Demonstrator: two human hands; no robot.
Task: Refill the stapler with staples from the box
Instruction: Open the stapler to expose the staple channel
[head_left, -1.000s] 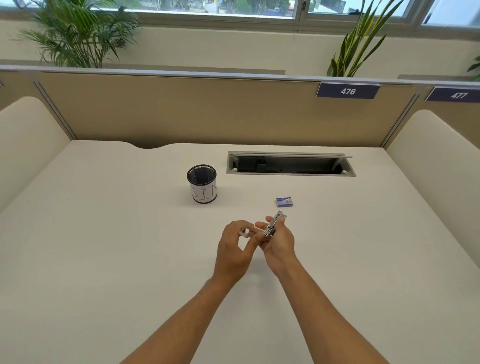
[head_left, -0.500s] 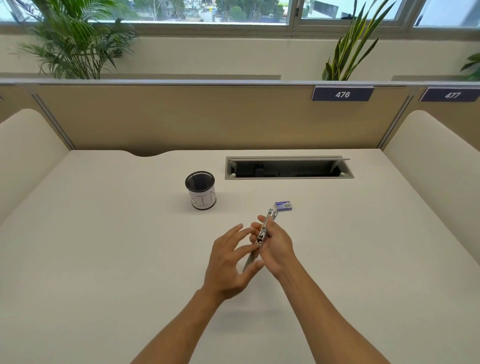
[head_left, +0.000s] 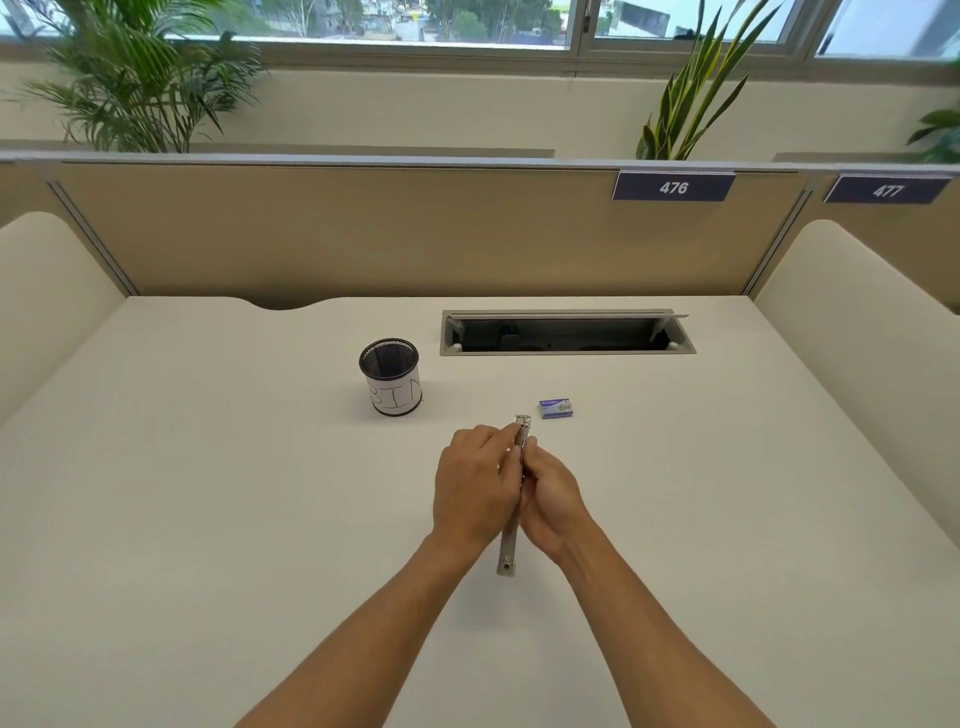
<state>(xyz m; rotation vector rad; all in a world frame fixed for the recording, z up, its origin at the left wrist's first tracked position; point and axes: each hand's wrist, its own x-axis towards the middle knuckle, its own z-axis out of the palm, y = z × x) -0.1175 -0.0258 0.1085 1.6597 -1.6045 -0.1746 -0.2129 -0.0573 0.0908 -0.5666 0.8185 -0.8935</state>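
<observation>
Lengthwise, stapler (head_left: 510, 540) between hands.

A single wide-angle view is taken from head height above the near edge of the desk (head_left: 208, 519), directed forward and downward, with straight lines visibly bowed toward the frame margins. The forearms enter from the bottom edge, and the left hand (head_left: 475, 491) and right hand (head_left: 553, 496) are seen close to the lens near the frame centre; the partition (head_left: 363, 234) and the windows (head_left: 415, 21) are seen farther off along the top. Only this one view is provided, so no region is shared with a second camera.
</observation>
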